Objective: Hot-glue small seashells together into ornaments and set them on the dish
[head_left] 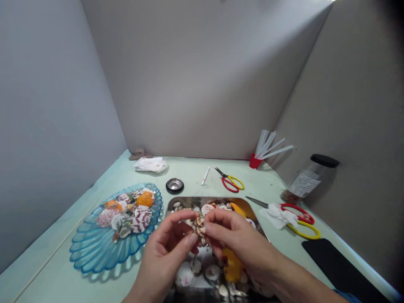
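Observation:
Over a metal tray of mixed seashells, my left hand and my right hand meet. Between their fingertips is a small cluster of brown-and-white shells, pinched from both sides. Fingers hide part of the cluster, so its full shape is unclear. Below it in the tray lie white shells and a yellow-orange piece. To the left, a blue scalloped glass dish carries more shells, among them an orange one and a purple-striped one.
Behind the tray are a small round metal dish, a white stick and scissors. At right, larger scissors lie by crumpled tissue, a black phone-like slab and a tilted jar. A red cup holds translucent sticks.

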`<state>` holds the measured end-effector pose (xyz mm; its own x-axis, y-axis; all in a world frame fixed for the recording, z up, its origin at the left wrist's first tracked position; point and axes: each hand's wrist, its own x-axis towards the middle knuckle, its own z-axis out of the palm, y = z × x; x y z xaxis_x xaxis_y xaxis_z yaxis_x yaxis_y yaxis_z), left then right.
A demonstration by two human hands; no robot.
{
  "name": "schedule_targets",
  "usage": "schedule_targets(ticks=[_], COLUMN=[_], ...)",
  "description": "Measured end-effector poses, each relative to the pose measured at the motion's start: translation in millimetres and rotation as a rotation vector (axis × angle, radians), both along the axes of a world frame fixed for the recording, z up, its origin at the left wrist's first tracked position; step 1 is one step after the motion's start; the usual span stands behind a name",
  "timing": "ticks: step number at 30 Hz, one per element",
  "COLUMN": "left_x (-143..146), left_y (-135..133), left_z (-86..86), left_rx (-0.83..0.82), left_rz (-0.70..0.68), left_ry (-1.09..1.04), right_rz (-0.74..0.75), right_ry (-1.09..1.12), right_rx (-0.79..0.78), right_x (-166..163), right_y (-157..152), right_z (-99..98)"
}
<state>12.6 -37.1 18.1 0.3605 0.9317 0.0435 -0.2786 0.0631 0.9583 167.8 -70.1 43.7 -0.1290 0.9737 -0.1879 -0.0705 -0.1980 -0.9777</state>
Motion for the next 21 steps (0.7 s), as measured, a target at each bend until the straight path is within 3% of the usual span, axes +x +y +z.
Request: schedule_targets(ticks=[4, 10, 13, 17, 21], left_x=[0.4, 0.3, -1.5, -4.2, -5.1], left_y=[0.1, 2.2, 4.9, 7.9, 8.7], left_z=[0.6, -1.0, -4.7, -13.0, -17.9], left_rx=[-0.008, -0.032, -0.008, 0.016, 0.003], left_rz=[-0.038, -0.056, -0.089, -0.137, -0.145], left_ry=[-0.015, -0.025, -0.014, 0.001, -0.011], right_rz=[-0.041, -0.184, -0.208, -0.206, -0.188], right_ry=[-0.078, -0.603, -0.718, -0.727, -0.689], right_rx=[0.084, 0.464, 0.586, 0.600, 0.519], right_x=[-1.4, -4.8, -4.8, -4.2, -4.9], right_y=[-0.7, -6.4, -8.4, -8.8, -7.7], right_z=[3.4, 2.4, -0.3, -1.9, -0.4])
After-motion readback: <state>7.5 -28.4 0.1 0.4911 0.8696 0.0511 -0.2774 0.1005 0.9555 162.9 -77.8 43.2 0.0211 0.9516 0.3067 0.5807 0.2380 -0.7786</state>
